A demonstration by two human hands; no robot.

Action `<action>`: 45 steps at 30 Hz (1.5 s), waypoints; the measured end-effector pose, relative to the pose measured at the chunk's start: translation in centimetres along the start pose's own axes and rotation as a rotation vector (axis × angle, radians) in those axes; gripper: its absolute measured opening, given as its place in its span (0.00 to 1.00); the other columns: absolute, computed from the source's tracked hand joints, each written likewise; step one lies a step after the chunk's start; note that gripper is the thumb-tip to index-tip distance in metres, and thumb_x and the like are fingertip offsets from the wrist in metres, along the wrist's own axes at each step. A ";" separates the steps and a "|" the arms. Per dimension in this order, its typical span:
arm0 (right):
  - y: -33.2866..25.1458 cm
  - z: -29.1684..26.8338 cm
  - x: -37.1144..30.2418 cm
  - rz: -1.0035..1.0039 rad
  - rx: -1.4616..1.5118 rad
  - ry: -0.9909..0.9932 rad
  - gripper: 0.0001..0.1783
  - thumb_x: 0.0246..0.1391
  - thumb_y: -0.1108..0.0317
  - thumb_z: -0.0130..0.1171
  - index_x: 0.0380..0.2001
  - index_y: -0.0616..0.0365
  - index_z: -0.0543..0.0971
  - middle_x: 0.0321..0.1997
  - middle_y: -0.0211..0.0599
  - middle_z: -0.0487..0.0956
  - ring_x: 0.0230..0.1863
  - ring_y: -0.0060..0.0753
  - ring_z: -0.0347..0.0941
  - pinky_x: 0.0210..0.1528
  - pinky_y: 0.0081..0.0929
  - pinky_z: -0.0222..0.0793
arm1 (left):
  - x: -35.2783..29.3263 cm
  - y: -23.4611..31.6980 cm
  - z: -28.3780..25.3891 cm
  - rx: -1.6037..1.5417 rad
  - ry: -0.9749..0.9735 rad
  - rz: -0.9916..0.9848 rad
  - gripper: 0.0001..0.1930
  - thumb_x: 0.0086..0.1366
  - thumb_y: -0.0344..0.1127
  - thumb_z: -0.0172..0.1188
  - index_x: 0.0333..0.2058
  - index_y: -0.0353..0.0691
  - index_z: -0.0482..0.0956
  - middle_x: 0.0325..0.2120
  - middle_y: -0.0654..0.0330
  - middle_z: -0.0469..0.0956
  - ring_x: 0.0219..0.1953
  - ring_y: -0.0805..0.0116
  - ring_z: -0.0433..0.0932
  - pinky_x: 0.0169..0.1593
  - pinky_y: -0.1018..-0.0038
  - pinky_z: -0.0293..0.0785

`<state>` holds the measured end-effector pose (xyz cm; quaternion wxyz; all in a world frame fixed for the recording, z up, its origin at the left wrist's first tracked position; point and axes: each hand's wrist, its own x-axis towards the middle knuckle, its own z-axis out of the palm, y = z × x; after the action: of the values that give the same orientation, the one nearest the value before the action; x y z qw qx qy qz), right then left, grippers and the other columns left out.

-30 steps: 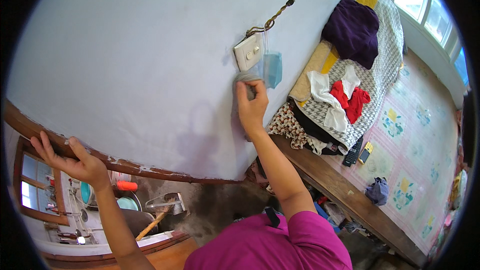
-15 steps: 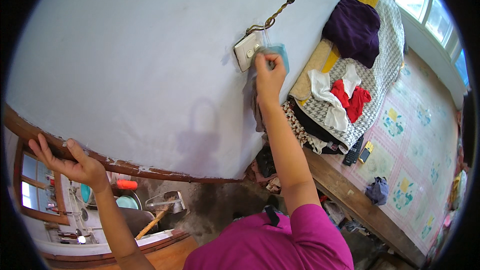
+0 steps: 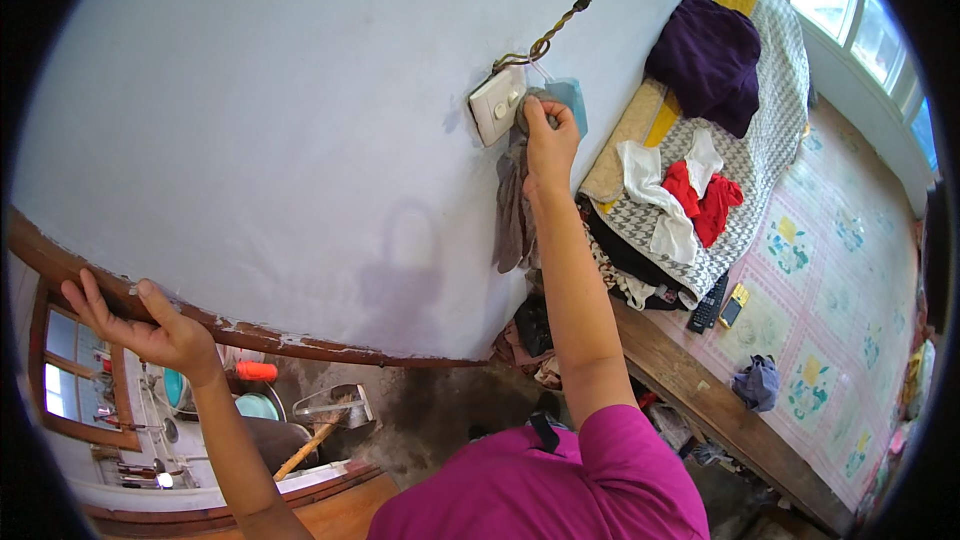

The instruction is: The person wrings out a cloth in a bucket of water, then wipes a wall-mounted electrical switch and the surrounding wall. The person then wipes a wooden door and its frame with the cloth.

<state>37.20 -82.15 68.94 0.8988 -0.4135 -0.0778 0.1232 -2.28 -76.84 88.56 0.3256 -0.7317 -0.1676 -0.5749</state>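
My right hand [image 3: 553, 148] is closed on a grey-brown cloth [image 3: 512, 208], pinching its upper part while the rest hangs down along the wall. Just left of the fingers is a white wall switch plate [image 3: 496, 106] with round knobs. A light blue face mask [image 3: 572, 100] hangs behind my hand, touching or very near it. Twisted wires [image 3: 545, 40] stick out above the plate. Far to the left, my left hand [image 3: 165, 340] lies with fingers spread against a brown wooden edge [image 3: 235, 328] with peeling paint, holding nothing.
To the right, a bed platform [image 3: 800, 290] carries folded bedding [image 3: 770, 50], a purple cloth [image 3: 705, 60], red and white clothes [image 3: 712, 205], a remote control [image 3: 708, 303] and a phone [image 3: 734, 307]. Below left, a dustpan [image 3: 350, 408] stands on the floor.
My right hand has shifted slightly right, off the switch plate, with the cloth in it. More of the plate and the hanging cloth shows. My left hand has barely moved.
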 end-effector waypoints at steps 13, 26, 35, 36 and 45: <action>0.8 0.1 -0.6 -0.086 -0.138 0.025 0.13 0.53 0.64 0.68 0.33 0.62 0.77 0.36 0.34 0.78 0.39 0.26 0.69 0.45 0.24 0.68 | 0.1 0.3 0.0 -0.034 0.005 -0.008 0.27 0.71 0.29 0.54 0.67 0.38 0.61 0.73 0.49 0.50 0.76 0.52 0.48 0.76 0.54 0.48; -0.8 -0.5 -1.5 -0.647 -0.424 -0.044 0.11 0.55 0.67 0.69 0.33 0.61 0.78 0.35 0.41 0.80 0.34 0.42 0.76 0.42 0.33 0.72 | -0.1 0.1 0.0 -0.063 -0.002 -0.037 0.27 0.72 0.31 0.54 0.68 0.37 0.61 0.74 0.49 0.48 0.76 0.54 0.47 0.76 0.56 0.48; -0.1 -1.5 -1.6 -0.821 -0.748 -0.056 0.10 0.57 0.63 0.68 0.37 0.54 0.78 0.38 0.42 0.78 0.36 0.51 0.78 0.35 0.41 0.73 | -0.2 0.1 0.0 -0.060 -0.003 -0.029 0.27 0.71 0.31 0.54 0.68 0.37 0.62 0.74 0.49 0.48 0.76 0.53 0.47 0.76 0.55 0.46; 0.5 -1.8 -1.7 -0.804 -0.753 -0.044 0.11 0.58 0.63 0.68 0.38 0.54 0.77 0.38 0.42 0.78 0.36 0.52 0.78 0.35 0.42 0.73 | -0.1 0.2 0.0 -0.053 -0.003 -0.027 0.27 0.71 0.31 0.54 0.68 0.37 0.62 0.74 0.48 0.48 0.76 0.53 0.47 0.76 0.55 0.46; 1.7 -1.6 -3.5 -0.385 -0.369 0.044 0.13 0.62 0.63 0.64 0.37 0.62 0.76 0.36 0.37 0.78 0.39 0.31 0.71 0.47 0.31 0.70 | -0.2 0.1 -0.1 -0.048 -0.005 -0.026 0.28 0.71 0.31 0.54 0.68 0.37 0.61 0.74 0.48 0.48 0.76 0.53 0.47 0.76 0.55 0.47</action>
<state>34.02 -83.25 66.45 0.8164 -0.5507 -0.1566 -0.0751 -2.38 -76.94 88.40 0.2999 -0.7385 -0.1642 -0.5810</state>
